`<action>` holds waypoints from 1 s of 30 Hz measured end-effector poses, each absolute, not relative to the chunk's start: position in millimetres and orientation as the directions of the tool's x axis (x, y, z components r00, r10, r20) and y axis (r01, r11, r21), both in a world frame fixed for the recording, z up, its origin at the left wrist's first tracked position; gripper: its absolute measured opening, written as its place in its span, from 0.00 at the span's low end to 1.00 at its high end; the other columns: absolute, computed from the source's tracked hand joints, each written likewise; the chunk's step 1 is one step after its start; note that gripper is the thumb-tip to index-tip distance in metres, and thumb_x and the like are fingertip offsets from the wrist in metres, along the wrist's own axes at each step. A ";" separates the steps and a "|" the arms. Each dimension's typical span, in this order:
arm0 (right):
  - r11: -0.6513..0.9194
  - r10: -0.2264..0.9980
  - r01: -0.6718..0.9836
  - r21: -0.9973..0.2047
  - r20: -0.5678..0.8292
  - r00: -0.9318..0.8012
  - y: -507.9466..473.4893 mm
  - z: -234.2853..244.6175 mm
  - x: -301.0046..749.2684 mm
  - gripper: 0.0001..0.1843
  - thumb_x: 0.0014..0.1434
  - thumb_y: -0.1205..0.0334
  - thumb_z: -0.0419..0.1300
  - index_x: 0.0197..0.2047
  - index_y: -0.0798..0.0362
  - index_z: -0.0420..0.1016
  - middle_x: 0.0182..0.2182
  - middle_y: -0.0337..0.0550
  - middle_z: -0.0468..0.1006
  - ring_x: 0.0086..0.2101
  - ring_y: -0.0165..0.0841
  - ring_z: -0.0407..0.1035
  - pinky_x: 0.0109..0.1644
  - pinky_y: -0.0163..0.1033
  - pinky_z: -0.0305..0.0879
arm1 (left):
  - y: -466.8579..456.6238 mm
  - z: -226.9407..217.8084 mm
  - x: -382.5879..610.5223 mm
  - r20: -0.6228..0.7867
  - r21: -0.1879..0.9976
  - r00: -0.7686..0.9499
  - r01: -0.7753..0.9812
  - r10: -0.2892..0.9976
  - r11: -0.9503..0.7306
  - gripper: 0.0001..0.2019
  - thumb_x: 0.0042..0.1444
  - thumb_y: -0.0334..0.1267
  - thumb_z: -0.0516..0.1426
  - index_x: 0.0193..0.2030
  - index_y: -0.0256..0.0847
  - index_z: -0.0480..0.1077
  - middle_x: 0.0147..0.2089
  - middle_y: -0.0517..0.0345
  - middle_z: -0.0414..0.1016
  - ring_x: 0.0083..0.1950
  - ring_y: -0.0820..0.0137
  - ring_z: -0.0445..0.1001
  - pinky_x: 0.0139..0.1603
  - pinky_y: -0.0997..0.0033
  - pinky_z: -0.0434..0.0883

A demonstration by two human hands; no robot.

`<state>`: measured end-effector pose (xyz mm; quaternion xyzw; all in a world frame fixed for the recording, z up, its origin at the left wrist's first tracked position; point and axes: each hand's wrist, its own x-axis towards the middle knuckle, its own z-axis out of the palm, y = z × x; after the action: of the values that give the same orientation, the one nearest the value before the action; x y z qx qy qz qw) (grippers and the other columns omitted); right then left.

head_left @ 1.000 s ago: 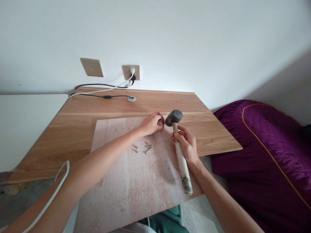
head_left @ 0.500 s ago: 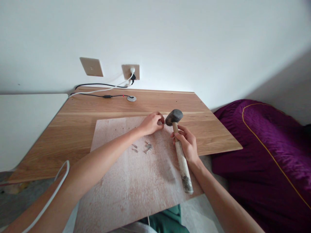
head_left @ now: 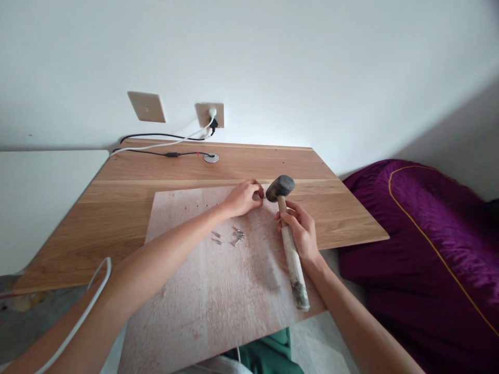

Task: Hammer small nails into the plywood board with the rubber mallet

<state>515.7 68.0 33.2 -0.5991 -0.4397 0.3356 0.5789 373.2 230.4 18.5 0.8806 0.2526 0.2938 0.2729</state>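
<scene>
My right hand point(head_left: 301, 226) is wrapped round the wooden handle of a rubber mallet point(head_left: 280, 188), close under its dark head. The handle slants down toward me over the board's right side. Beside the mallet head, my left hand point(head_left: 248, 198) has thumb and fingers pinched on a small metal nail point(head_left: 264, 197), mostly hidden by the fingertips. Both hands are over the far part of a pale wood-grain board point(head_left: 218, 296). Several loose nails point(head_left: 238, 235) lie in the middle of the board, left of the mallet. A row of small dark dots point(head_left: 197, 206) marks its far left part.
The board rests on a brown wooden table point(head_left: 335, 208) against a white wall. Cables point(head_left: 171, 155) run along the table's back to a wall socket point(head_left: 210, 115). A white surface point(head_left: 47, 202) adjoins on the left; a purple-covered piece of furniture point(head_left: 413, 259) stands right.
The mallet head has shifted very slightly to the right. My left hand keeps its pinch in the same spot, and the loose nails lie as before.
</scene>
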 end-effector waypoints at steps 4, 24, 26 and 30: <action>0.055 0.911 0.125 -0.991 0.101 0.399 68.2 32.8 515.7 0.21 0.57 0.51 0.65 0.50 0.52 0.74 0.27 0.39 0.80 0.24 0.34 0.69 0.27 0.39 0.65 | 230.7 18.4 373.2 0.382 0.628 0.697 0.286 0.607 -0.724 0.08 0.54 0.24 0.63 0.38 0.39 0.81 0.47 0.51 0.82 0.49 0.61 0.82 0.56 0.64 0.76; 0.071 0.908 0.139 -0.988 0.121 0.402 67.5 31.7 514.7 0.20 0.57 0.52 0.64 0.51 0.51 0.74 0.27 0.39 0.79 0.27 0.36 0.72 0.28 0.39 0.67 | 231.0 17.3 374.4 0.381 0.627 0.695 0.291 0.610 -0.723 0.09 0.54 0.24 0.62 0.38 0.39 0.82 0.46 0.51 0.83 0.48 0.61 0.82 0.55 0.65 0.76; 0.068 0.909 0.125 -0.990 0.113 0.400 67.5 32.5 514.1 0.20 0.57 0.52 0.65 0.51 0.51 0.74 0.27 0.39 0.79 0.27 0.35 0.72 0.27 0.39 0.66 | 230.7 17.6 374.1 0.377 0.629 0.697 0.292 0.611 -0.721 0.09 0.54 0.24 0.62 0.38 0.39 0.82 0.46 0.52 0.83 0.48 0.61 0.82 0.55 0.65 0.76; 0.057 0.911 0.110 -0.992 0.097 0.402 67.5 34.0 513.6 0.21 0.56 0.51 0.65 0.50 0.51 0.73 0.27 0.39 0.80 0.26 0.35 0.71 0.26 0.39 0.66 | 231.0 17.7 373.5 0.378 0.630 0.692 0.295 0.615 -0.718 0.09 0.54 0.25 0.63 0.38 0.39 0.82 0.46 0.52 0.83 0.49 0.61 0.82 0.55 0.64 0.76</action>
<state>513.6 67.5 34.0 -0.5962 -0.4278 0.3407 0.5877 373.5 231.0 17.7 0.8787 0.2588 0.2952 0.2716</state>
